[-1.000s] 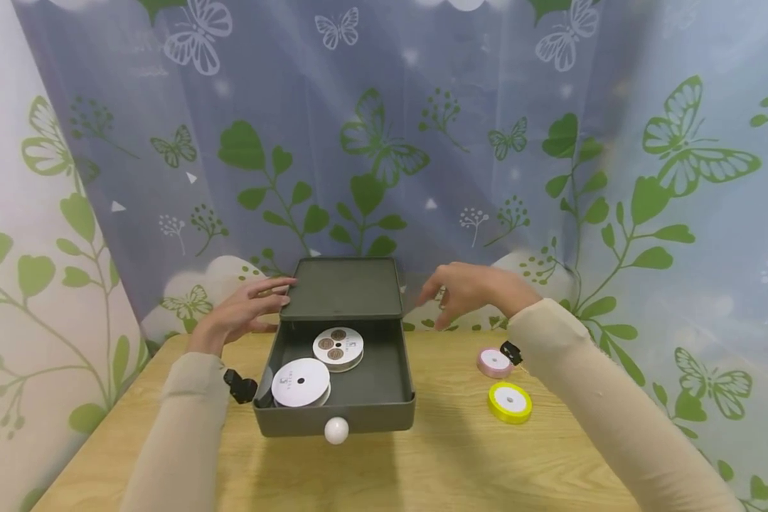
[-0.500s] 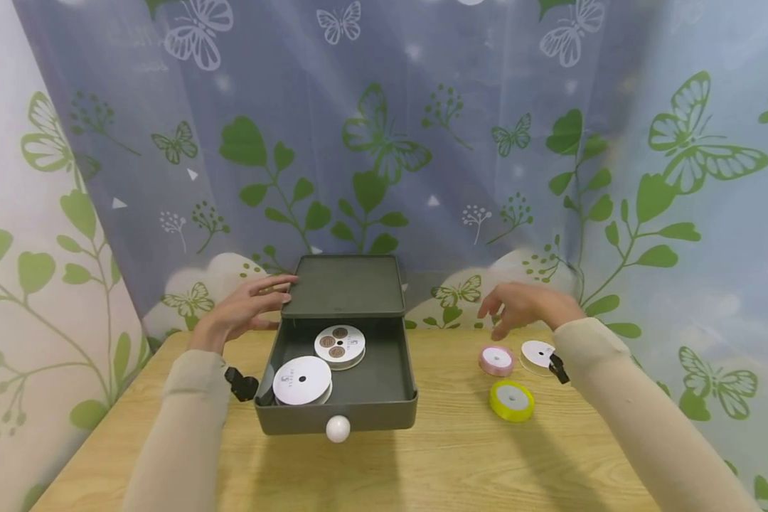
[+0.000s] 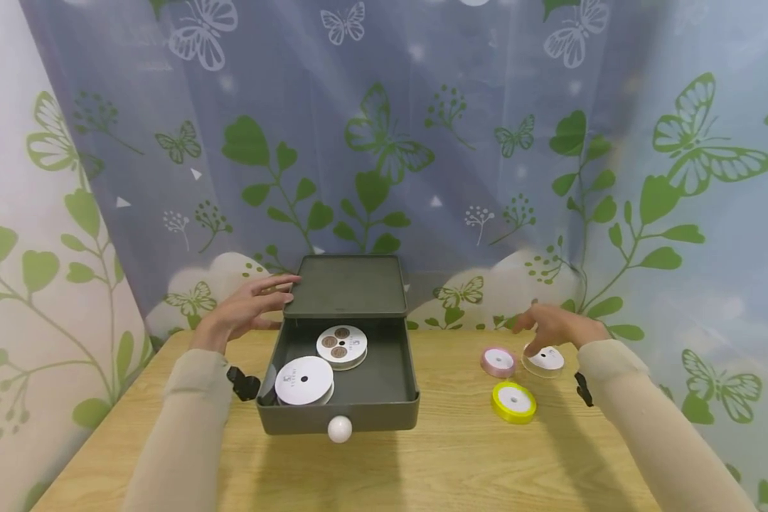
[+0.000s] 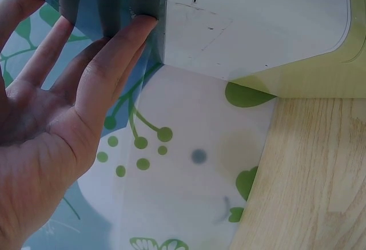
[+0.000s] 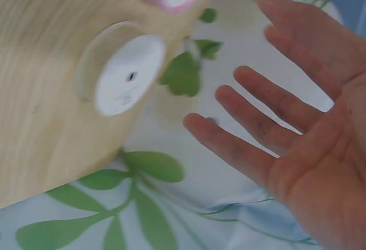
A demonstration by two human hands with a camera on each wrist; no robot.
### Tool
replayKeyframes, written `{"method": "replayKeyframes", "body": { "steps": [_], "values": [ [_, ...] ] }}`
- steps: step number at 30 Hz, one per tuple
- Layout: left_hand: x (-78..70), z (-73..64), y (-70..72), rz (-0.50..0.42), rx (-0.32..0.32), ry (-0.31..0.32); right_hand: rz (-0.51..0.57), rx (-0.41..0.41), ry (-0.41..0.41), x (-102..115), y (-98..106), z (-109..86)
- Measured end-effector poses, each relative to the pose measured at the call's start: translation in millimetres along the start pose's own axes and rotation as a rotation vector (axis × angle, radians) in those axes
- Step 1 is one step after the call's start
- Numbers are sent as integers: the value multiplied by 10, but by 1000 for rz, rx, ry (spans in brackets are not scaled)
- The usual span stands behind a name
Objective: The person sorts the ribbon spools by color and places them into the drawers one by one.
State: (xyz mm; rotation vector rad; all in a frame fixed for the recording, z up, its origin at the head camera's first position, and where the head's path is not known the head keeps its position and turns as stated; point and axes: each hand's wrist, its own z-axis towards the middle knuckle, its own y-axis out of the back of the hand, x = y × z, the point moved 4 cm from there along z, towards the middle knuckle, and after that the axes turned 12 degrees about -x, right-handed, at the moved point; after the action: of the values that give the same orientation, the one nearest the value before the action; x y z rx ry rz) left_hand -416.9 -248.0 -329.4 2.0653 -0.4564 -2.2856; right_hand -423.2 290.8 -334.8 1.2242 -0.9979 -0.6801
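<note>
A dark grey-green box (image 3: 350, 288) stands on the table with its drawer (image 3: 384, 380) pulled out, a white round knob (image 3: 340, 429) at the front. Inside lie a white ribbon spool (image 3: 304, 381) and a white spool with brown circles (image 3: 342, 344). My left hand (image 3: 246, 311) touches the box's left side with outstretched fingertips; the left wrist view shows them against its edge. Over at the right, my right hand (image 3: 560, 328) hovers above a white-labelled ribbon spool (image 3: 546, 359), fingers spread and holding nothing. The right wrist view shows that spool (image 5: 130, 75) apart from the fingers.
A pink ribbon spool (image 3: 498, 361) and a yellow ribbon spool (image 3: 514, 402) lie on the wooden table (image 3: 461, 462), left of the white-labelled one. Behind the table hangs a patterned curtain (image 3: 294, 142) with leaves and butterflies.
My right hand has moved away from beside the box, rightward and down to over the white-labelled spool, which its arm hid at first. The left hand stays against the box.
</note>
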Motion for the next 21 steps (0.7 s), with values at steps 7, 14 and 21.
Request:
{"method": "replayKeyframes", "body": {
  "steps": [7, 14, 21],
  "values": [
    [-5, 4, -12, 2, 1, 2, 23, -68, 4, -340, -213, -60],
    [-1, 9, -12, -3, 4, -1, 25, -73, -33, -509, -349, -105],
    [11, 8, -9, -7, -1, 3, -9, -124, -68, -597, -487, -122]
  ]
}}
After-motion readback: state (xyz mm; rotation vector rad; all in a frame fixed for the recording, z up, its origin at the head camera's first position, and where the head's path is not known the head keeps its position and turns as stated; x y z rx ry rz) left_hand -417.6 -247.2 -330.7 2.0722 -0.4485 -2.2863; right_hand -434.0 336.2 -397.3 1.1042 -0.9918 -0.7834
